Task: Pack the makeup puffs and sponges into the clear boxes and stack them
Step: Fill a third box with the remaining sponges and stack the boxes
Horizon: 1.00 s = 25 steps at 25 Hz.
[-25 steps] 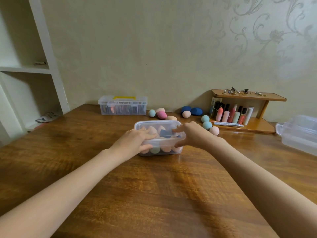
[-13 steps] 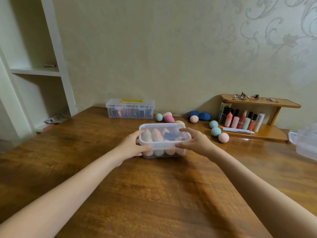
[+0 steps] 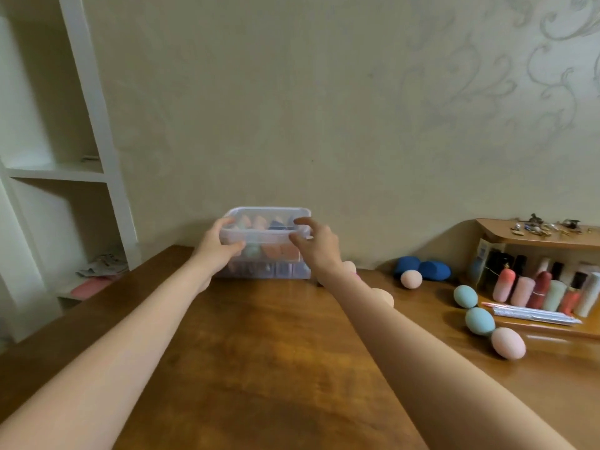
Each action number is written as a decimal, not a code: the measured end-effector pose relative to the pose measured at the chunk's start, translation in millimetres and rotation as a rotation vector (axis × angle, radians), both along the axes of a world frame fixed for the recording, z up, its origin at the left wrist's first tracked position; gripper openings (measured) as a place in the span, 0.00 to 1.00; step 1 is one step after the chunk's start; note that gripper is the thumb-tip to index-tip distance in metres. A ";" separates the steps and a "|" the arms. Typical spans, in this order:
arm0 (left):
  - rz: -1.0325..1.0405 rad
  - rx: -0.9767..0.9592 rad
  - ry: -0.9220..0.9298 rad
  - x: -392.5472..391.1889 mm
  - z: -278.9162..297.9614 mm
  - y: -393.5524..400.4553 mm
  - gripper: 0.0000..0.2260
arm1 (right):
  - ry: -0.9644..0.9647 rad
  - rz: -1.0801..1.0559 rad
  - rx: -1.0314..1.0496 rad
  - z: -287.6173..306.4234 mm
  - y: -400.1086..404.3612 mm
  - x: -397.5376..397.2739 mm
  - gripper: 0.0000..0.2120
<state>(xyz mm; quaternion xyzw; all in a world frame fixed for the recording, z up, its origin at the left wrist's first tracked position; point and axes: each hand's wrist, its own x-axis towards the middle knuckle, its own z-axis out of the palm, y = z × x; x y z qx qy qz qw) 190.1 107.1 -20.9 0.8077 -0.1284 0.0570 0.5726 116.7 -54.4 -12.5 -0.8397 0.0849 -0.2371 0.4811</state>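
Note:
A clear lidded box (image 3: pixel 266 228) filled with pastel sponges sits on top of a second clear box (image 3: pixel 269 270) at the back of the wooden table, by the wall. My left hand (image 3: pixel 217 245) grips the upper box's left end. At its right end, my right hand (image 3: pixel 316 245) has thumb and fingers spread around the front corner, barely touching. Loose sponges lie on the table: two teal (image 3: pixel 480 318), peach ones (image 3: pixel 508 342) (image 3: pixel 411 279), two dark blue (image 3: pixel 422 269), and a peach one (image 3: pixel 383 295) partly behind my right forearm.
A wooden shelf stand (image 3: pixel 532 235) at the right holds lipsticks and bottles (image 3: pixel 532 289), with small trinkets on top. A silver tube (image 3: pixel 532 313) lies in front of it. White wall shelves (image 3: pixel 65 173) stand left of the table (image 3: pixel 259 352).
Both hands lifted the filled box from the table's middle and carried it back onto the box by the wall. My right hand's grip has loosened.

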 end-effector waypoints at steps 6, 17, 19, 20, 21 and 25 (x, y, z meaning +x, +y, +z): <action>0.167 0.211 -0.114 48.0 1.2 -27.7 0.22 | 0.035 0.027 -0.020 -9.5 -13.5 49.1 0.21; -0.212 0.416 -0.493 -109.2 12.9 -134.7 0.14 | 0.192 -0.240 -0.405 14.4 -101.5 -123.3 0.21; -0.363 0.457 -0.520 -159.1 7.6 -174.2 0.12 | 0.294 -0.355 -0.475 7.8 -140.3 -179.4 0.20; -0.453 0.479 -0.528 -184.5 3.9 -196.1 0.12 | 0.340 -0.412 -0.504 3.9 -160.3 -208.4 0.19; -0.543 0.506 -0.529 -208.0 0.7 -214.3 0.11 | 0.381 -0.458 -0.518 -1.3 -178.0 -233.0 0.19; -0.791 0.609 -0.551 -277.0 -16.8 -282.6 0.10 | 0.514 -0.661 -0.620 -18.9 -244.3 -315.7 0.22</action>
